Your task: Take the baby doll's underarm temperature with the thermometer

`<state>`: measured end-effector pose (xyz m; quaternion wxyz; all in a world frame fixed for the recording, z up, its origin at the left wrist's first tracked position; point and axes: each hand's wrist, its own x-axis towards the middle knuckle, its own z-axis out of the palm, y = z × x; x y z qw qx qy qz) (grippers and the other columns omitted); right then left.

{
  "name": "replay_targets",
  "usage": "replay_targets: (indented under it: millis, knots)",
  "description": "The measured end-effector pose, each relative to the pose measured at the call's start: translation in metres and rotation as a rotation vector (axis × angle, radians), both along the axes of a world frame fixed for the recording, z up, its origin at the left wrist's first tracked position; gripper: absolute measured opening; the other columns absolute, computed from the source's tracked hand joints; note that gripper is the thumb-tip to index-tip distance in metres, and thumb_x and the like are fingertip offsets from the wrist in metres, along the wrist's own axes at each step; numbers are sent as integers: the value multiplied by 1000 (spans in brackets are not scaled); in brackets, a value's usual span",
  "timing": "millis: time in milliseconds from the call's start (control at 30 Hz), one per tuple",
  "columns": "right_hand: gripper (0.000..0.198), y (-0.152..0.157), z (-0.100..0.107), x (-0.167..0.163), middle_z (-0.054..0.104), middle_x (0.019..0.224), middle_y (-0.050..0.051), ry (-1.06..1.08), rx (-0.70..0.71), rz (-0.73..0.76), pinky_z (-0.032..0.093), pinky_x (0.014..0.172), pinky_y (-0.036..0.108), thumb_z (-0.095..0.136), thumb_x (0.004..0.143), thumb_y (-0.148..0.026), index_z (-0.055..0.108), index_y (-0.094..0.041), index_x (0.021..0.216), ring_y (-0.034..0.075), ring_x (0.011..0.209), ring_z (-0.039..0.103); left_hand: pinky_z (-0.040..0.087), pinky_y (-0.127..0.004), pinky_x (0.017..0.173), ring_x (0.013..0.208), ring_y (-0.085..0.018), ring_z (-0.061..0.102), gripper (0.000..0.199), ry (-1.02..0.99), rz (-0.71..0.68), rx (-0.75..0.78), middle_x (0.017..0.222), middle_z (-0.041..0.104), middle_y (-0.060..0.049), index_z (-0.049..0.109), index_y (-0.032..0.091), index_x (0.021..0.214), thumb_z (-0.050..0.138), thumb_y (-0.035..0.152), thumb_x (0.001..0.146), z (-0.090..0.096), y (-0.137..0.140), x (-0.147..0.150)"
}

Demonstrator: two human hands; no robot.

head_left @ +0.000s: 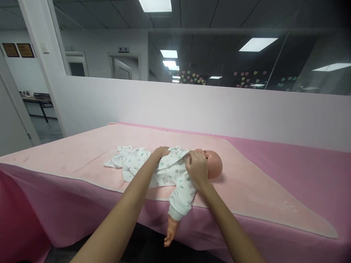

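Observation:
A baby doll [214, 164] lies on its back on a pale pink blanket [241, 190], its head to the right. It wears a white baby romper [167, 177] with a small printed pattern. Its near arm [171, 229] hangs over the table's front edge. My left hand [161, 151] rests on the doll's belly, fingers stretched over the cloth and partly hidden. Close to the doll's chin, my right hand [196, 166] is closed on the upper edge of the romper's front flap, which is lifted a little. The doll's far arm is hidden.
Pink cloth [296, 157] covers the table under the blanket and drapes over its front edge. Behind it stands a low white wall [192, 106] topped by a glass pane [219, 62]. At the left are a door frame [41, 65] and a side table [38, 100].

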<state>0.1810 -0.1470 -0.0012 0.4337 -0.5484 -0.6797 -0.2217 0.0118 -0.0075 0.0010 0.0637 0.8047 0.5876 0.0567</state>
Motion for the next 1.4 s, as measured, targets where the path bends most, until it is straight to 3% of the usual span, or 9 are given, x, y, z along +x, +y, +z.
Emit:
replay_targets:
  millis: [167, 267, 533, 633, 800, 967, 1100, 1233, 1400]
  knots:
    - [22, 19, 3, 26, 63, 84, 8, 138, 169, -110, 32, 85, 35, 36, 82, -16, 58, -15, 85, 20, 82, 51, 46, -31, 78, 99, -23, 57, 46, -40, -3, -16, 118, 57, -4, 51, 27, 116, 39, 45, 75, 0, -2, -2]
    - [24, 24, -7, 30, 63, 81, 7, 41, 167, -131, 29, 91, 39, 36, 83, -18, 59, -16, 80, 20, 80, 51, 44, -32, 82, 105, -23, 54, 51, -45, 22, -5, 124, 53, -5, 45, 26, 123, 38, 44, 76, -2, -1, -3]
    - [26, 19, -29, 20, 60, 108, 10, -173, 224, -136, 22, 99, 44, 39, 82, -15, 61, -15, 96, 25, 112, 44, 43, -32, 83, 108, -24, 52, 49, -57, 52, 17, 124, 53, -6, 48, 24, 120, 37, 42, 76, -3, 2, -1]
    - [27, 23, -29, 28, 61, 108, 9, -51, 249, -135, 22, 99, 44, 38, 83, -20, 60, -16, 100, 23, 110, 46, 44, -32, 82, 106, -24, 53, 45, -53, 55, 26, 120, 56, -5, 51, 25, 116, 37, 42, 76, -3, 2, -1]
    - [37, 25, -26, 46, 58, 114, 11, 387, 235, -201, 27, 95, 42, 31, 86, -32, 62, -16, 99, 25, 112, 44, 44, -33, 81, 103, -24, 54, 43, -51, 62, 43, 118, 57, -3, 52, 27, 113, 37, 43, 76, -5, 1, -2]
    - [44, 31, -26, 67, 64, 101, 11, 1103, -26, -113, 42, 78, 35, 32, 80, -49, 62, -19, 92, 25, 91, 56, 43, -33, 84, 106, -23, 53, 45, -52, 75, 42, 120, 56, -4, 49, 27, 118, 37, 39, 76, -6, 0, -3]
    - [41, 39, -29, 90, 66, 91, 8, 1596, -290, 241, 49, 69, 36, 40, 75, -48, 59, -16, 92, 23, 79, 60, 42, -33, 86, 108, -23, 52, 48, -59, 81, 38, 124, 53, -5, 46, 27, 121, 37, 43, 76, -5, -1, -4]
    - [37, 39, -31, 112, 67, 86, 10, 1669, -623, 636, 51, 72, 43, 43, 74, -43, 60, -16, 93, 25, 79, 62, 42, -34, 85, 108, -24, 52, 50, -67, 99, 36, 125, 52, -6, 45, 27, 122, 37, 46, 77, -4, -4, -4]
    - [38, 32, -29, 113, 67, 92, 13, 1632, -783, 805, 49, 75, 47, 48, 71, -40, 63, -13, 93, 29, 85, 62, 43, -34, 84, 107, -24, 53, 48, -78, 108, 44, 124, 52, -5, 47, 27, 120, 37, 45, 77, -3, -5, -3]
